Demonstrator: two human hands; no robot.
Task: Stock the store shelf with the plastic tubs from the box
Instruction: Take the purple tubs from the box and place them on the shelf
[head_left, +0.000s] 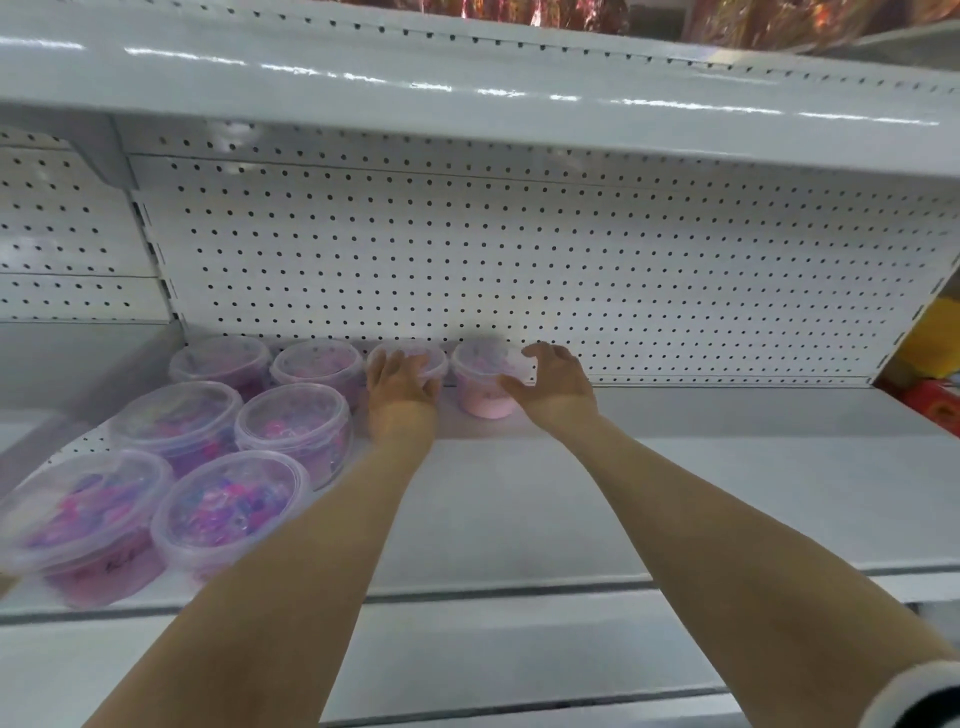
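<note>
6 tubs (291, 431) set left. Your left hand (400, 387) grips 7th tub (415, 356), right hand (558, 387) cups 8th tub (483, 387) – back row. Shelf (701, 493) rt side bare – box unseen.

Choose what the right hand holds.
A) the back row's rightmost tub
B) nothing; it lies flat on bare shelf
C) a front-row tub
A: the right hand curls round the rightmost tub of the back row, while the left hand grips the next tub.
</note>
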